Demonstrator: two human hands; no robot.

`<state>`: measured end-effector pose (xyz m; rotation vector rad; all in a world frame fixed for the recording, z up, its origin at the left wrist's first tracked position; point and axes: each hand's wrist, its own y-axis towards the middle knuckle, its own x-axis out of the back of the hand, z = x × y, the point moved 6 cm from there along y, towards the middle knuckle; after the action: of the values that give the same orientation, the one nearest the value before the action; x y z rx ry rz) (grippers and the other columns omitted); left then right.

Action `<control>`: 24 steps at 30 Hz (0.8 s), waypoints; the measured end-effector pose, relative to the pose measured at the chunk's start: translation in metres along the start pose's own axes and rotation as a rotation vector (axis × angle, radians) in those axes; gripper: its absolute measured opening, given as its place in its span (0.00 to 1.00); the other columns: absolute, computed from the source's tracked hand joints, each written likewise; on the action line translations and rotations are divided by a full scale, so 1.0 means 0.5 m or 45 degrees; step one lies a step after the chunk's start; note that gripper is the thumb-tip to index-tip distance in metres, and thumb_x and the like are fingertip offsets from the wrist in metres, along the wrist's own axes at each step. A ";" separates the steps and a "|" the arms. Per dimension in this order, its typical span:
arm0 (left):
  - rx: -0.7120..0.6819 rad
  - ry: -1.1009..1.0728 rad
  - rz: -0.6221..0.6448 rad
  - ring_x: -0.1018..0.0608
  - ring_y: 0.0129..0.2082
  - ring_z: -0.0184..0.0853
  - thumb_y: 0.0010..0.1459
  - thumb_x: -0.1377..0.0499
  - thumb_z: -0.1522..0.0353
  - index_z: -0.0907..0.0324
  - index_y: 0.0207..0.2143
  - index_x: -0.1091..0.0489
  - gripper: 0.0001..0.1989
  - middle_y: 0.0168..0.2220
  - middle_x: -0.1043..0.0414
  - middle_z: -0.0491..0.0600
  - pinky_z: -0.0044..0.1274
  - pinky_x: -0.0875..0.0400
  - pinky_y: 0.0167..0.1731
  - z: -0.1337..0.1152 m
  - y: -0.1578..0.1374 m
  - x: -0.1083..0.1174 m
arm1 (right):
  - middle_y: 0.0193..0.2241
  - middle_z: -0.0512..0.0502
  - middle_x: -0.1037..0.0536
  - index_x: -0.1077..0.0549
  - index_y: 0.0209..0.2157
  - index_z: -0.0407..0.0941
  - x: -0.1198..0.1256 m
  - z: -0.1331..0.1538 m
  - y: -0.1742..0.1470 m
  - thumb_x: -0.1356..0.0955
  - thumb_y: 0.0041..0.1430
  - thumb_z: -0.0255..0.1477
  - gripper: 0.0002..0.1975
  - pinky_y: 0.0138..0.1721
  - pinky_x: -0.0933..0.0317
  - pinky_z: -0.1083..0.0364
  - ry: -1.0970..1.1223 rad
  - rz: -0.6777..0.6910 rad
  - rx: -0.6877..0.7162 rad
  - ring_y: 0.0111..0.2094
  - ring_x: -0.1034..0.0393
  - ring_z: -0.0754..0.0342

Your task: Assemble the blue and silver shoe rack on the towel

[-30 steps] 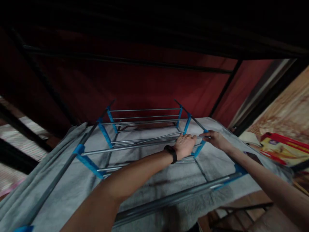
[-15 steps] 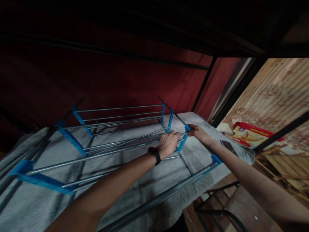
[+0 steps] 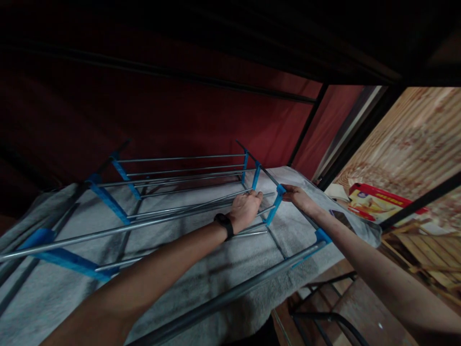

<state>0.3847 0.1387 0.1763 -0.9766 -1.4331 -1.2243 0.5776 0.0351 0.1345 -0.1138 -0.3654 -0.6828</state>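
Note:
A rack of thin metal rods (image 3: pixel 180 173) with blue plastic side pieces (image 3: pixel 108 202) lies on a grey cloth (image 3: pixel 230 269) inside a dark frame. My left hand (image 3: pixel 245 209), with a black band on the wrist, is closed around a metal rod near its right end. My right hand (image 3: pixel 297 196) grips the blue connector (image 3: pixel 278 204) at the rack's right side, just beside the left hand.
A red fabric wall (image 3: pixel 201 125) stands behind the rack, crossed by black frame poles (image 3: pixel 306 125). A thick grey pole (image 3: pixel 230 298) runs along the near edge. At the right lie a red and yellow box (image 3: pixel 378 202) and wooden slats (image 3: pixel 425 250).
The view swung left to right over the second. My left hand slid a little left along the rod; my right hand stays on the blue connector.

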 end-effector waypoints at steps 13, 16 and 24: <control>0.021 -0.121 0.011 0.19 0.45 0.42 0.68 0.59 0.76 0.61 0.59 0.35 0.23 0.48 0.25 0.58 0.30 0.27 0.40 -0.029 0.030 -0.016 | 0.29 0.49 0.20 0.19 0.43 0.46 0.004 0.009 0.001 0.27 0.44 0.32 0.21 0.42 0.30 0.53 0.051 -0.093 -0.117 0.33 0.28 0.51; 0.030 -0.160 0.014 0.19 0.44 0.43 0.68 0.58 0.76 0.60 0.59 0.35 0.22 0.48 0.25 0.57 0.31 0.27 0.39 -0.025 0.028 -0.025 | 0.29 0.50 0.20 0.19 0.42 0.47 0.003 0.007 0.000 0.26 0.44 0.34 0.20 0.42 0.30 0.53 0.084 -0.098 -0.122 0.32 0.29 0.52; 0.058 -0.224 0.019 0.20 0.46 0.43 0.68 0.58 0.77 0.60 0.64 0.39 0.25 0.50 0.26 0.57 0.32 0.27 0.41 -0.026 0.022 -0.048 | 0.31 0.50 0.20 0.19 0.45 0.47 0.003 0.009 -0.006 0.26 0.46 0.34 0.22 0.46 0.29 0.52 0.104 -0.115 -0.131 0.34 0.27 0.52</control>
<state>0.4026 0.1280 0.1552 -1.0833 -1.5802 -1.1116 0.5754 0.0332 0.1394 -0.1672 -0.2585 -0.7933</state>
